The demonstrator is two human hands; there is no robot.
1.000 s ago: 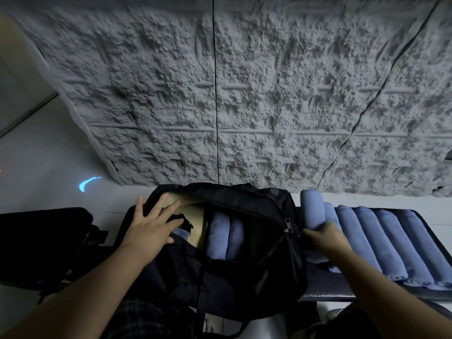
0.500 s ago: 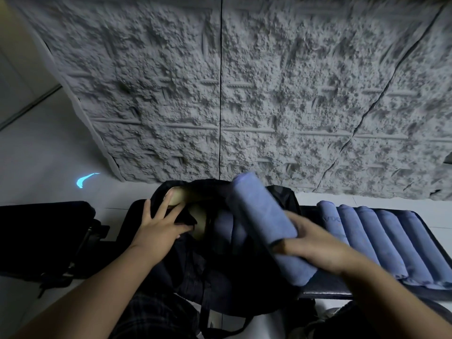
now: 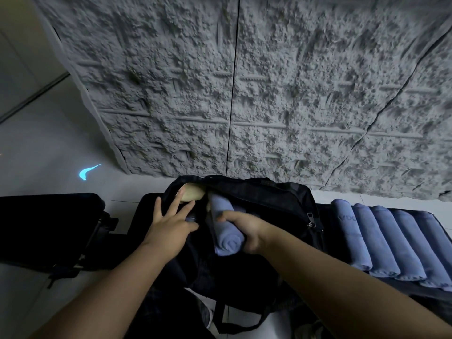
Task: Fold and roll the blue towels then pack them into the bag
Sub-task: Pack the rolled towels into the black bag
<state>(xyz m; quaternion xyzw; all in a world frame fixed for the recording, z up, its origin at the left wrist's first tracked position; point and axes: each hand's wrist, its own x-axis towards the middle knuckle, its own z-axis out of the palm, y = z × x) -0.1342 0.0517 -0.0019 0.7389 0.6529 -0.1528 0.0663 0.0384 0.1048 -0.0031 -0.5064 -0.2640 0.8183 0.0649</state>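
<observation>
A black bag (image 3: 276,199) lies unzipped in front of me. My right hand (image 3: 247,231) grips a rolled blue towel (image 3: 223,226) whose far end points into the bag's mouth, its spiral end toward me. My left hand (image 3: 168,228) rests flat with spread fingers on the bag's left flap, pressing it aside. Other rolled towels inside the bag are mostly hidden behind the one I hold. Several more rolled blue towels (image 3: 391,238) lie side by side on the black bench (image 3: 440,223) to the right.
A rough grey stone-textured wall (image 3: 244,94) rises right behind the bag. Another black padded bench (image 3: 46,223) stands at the left. The floor is pale tile with a small cyan light mark (image 3: 88,171) on it.
My right hand lifted a rolled towel off the bench row, carried it left across the bag, and now has it lowered into the opening. The left hand stayed on the flap.
</observation>
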